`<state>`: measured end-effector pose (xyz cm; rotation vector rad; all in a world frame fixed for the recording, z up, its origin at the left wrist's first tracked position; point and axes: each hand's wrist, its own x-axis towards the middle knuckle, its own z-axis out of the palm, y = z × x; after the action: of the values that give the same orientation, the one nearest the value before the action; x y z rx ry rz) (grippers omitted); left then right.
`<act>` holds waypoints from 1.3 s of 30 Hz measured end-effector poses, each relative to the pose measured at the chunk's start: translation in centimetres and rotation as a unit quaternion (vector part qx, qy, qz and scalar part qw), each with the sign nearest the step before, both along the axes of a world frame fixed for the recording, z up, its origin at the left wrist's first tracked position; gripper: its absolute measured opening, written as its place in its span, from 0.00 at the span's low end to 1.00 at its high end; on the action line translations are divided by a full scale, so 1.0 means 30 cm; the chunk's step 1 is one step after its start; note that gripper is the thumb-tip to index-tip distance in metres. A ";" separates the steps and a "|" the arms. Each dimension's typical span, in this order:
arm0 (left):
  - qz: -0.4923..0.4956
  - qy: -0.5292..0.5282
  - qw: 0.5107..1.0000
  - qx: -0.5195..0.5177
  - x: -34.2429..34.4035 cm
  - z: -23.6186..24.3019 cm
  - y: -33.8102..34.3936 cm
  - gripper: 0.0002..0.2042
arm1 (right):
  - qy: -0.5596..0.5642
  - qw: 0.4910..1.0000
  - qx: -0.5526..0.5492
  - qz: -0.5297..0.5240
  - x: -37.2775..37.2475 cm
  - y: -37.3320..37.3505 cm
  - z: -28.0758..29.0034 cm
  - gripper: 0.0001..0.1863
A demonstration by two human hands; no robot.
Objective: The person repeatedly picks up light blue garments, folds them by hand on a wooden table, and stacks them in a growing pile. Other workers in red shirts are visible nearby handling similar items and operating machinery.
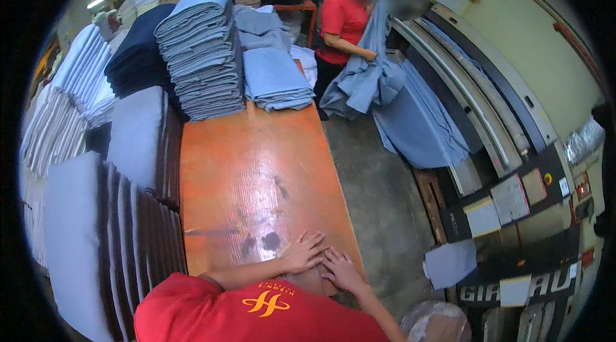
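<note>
Orange table (256, 156) bears folded cloth at its far end: a tall grey-blue stack (200, 53) and a lower blue stack (277, 79). Both appear finished; the loose cloth (369, 82) that a co-worker (342, 18) holds beside the long machine (471, 95) hangs unfolded, presumably unfinished. Left hand (301, 255) and right hand (342, 271) rest on the near part of the table and grip nothing visible; the fingers (312, 241) are extended and slightly apart. Contact between the two hands cannot be confirmed. The surface under the palms is hidden, the red shirt (256, 316) covers the near edge, and the view cuts off the left-side stack (77, 233)
</note>
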<state>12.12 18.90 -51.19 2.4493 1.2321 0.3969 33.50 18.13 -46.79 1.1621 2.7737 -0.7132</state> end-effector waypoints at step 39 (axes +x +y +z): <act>0.545 0.135 0.826 -0.051 0.692 -0.009 -0.114 0.31 | 0.101 0.901 -0.175 -0.383 1.655 -0.701 -0.266 0.28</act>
<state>32.87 15.49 -51.46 1.4799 2.6220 0.2334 83.14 -2.89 -54.76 2.1836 2.0912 -1.3768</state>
